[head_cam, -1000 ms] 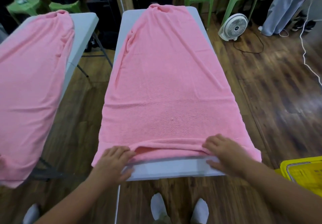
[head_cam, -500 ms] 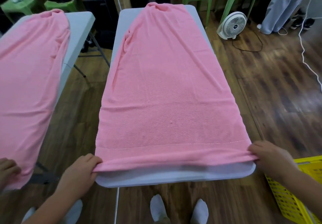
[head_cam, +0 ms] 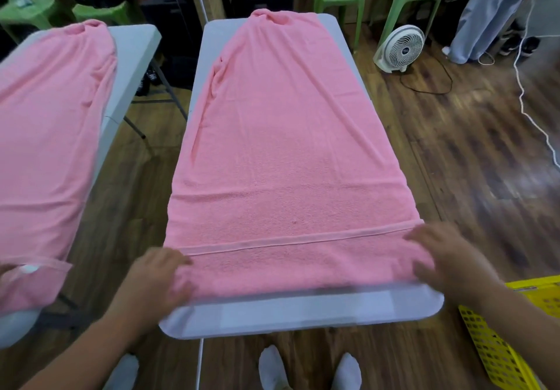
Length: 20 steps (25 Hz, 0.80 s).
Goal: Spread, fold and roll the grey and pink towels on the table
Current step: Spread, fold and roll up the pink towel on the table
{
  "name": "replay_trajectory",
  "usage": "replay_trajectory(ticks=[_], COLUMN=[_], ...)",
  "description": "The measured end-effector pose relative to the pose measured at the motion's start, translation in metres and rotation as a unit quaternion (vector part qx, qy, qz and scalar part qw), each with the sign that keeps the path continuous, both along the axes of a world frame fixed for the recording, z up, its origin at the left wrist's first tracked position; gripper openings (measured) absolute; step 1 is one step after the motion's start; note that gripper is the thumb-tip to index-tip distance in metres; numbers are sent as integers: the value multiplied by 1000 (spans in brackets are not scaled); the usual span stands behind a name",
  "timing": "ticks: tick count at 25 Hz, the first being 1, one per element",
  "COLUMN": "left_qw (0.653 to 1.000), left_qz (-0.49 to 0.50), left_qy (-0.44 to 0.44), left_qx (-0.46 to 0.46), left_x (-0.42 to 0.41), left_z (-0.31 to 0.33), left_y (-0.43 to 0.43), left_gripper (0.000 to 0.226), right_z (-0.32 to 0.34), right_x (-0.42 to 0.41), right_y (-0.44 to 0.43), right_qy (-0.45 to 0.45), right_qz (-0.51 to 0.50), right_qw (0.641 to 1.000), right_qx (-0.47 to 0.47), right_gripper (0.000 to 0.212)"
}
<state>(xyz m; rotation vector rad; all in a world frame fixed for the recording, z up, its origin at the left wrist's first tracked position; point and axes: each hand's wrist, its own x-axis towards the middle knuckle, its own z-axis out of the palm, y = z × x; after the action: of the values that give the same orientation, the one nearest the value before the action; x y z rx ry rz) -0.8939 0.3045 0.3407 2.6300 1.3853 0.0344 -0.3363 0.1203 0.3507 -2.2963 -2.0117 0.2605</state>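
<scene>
A long pink towel point(head_cam: 281, 147) lies lengthwise on the white folding table point(head_cam: 303, 314) in front of me. Its near end is turned over onto itself in a narrow flap, with the hem point(head_cam: 303, 239) running across the top. My left hand point(head_cam: 157, 280) grips the flap's left end, fingers curled over the fold. My right hand point(head_cam: 445, 259) holds the flap's right end between fingers and thumb; it is blurred. No grey towel is in view.
A second table point(head_cam: 133, 56) on the left carries another pink towel point(head_cam: 45, 147), with another person's hand point(head_cam: 6, 268) at its near end. A yellow basket point(head_cam: 509, 338) stands at my right. A fan point(head_cam: 400, 47), green chairs and a standing person are beyond.
Both hands slid outward to the towel's near corners, pulled the edge straight, then turned it forward over the towel into a flap. The table's bare near edge now shows wider.
</scene>
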Motion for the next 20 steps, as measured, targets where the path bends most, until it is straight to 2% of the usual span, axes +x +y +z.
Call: replay_trajectory(ticks=[1, 2, 4, 6, 8, 10, 12, 14, 17, 19, 20], left_qw=[998, 996, 999, 998, 998, 996, 992, 990, 990, 991, 992], left_qz=[-65, -80, -2, 59, 53, 64, 76, 76, 98, 112, 121], left_qy=[20, 42, 39, 3, -27, -60, -74, -76, -61, -21, -2], left_qx=[-9, -21, -22, 0, 7, -28, -66, -87, -86, -63, -32], left_x=[-5, -12, -25, -26, -21, -18, -20, -16, 1, 10, 13], left_z=[-8, -14, -26, -29, -25, -15, 0, 13, 16, 12, 12], left_y=[-20, -36, -40, -35, -32, -35, -36, -25, 15, 44, 52], left_gripper=[44, 51, 55, 44, 30, 15, 15, 16, 12, 16, 20], right_z=[-5, -13, -26, -28, -22, -17, -4, 13, 22, 19, 17], right_x=[-15, -24, -25, -16, -14, -8, -5, 0, 13, 21, 20], right_y=[-15, -27, -41, -44, -46, -54, -58, -43, 15, 48, 57], right_qy=[-16, -31, -29, -32, -29, -18, -5, 20, 77, 52, 10], right_qz=[67, 101, 67, 17, 9, -4, -56, -103, -110, -113, -114], right_qw=[998, 994, 997, 999, 999, 1000, 998, 992, 988, 989, 992], right_qx=[-9, -11, 16, 38, 24, 1, -32, -74, -76, -74, -45], right_gripper=[54, 54, 40, 29, 23, 15, 4, 11, 18, 20, 22])
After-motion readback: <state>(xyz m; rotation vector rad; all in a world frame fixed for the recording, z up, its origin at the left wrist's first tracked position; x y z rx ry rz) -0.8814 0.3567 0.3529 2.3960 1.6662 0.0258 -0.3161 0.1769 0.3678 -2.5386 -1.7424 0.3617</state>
